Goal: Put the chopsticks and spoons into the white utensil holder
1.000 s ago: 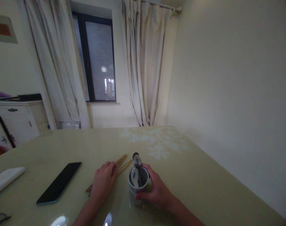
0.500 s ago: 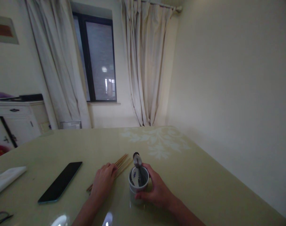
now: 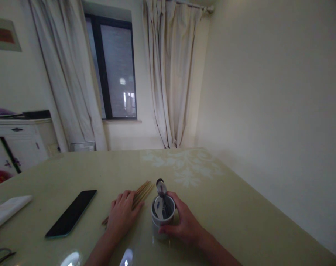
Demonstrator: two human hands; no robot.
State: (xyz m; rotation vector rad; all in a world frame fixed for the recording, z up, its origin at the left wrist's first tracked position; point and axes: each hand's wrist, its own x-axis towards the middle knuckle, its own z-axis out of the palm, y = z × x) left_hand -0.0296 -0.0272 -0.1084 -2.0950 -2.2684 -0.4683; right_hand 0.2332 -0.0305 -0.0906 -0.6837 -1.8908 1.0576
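Left of the phone point(image 3: 71, 213), your left hand point(image 3: 122, 215) lies flat, fingers spread over the chopsticks point(image 3: 139, 195), gathering them, while your right hand point(image 3: 184, 220) grips the white cup point(image 3: 162, 221); next, pinch the bundle.

White cylindrical cup point(image 3: 162, 221): upright on the glossy table, near its front edge. Holds a metal spoon point(image 3: 161, 189), bowl end up and standing above the rim, plus a white spoon point(image 3: 158, 205) with blue marking leaning inside. Wooden chopsticks point(image 3: 141, 191): loose bundle lying flat just left of the cup, angled toward the far right, near ends hidden.
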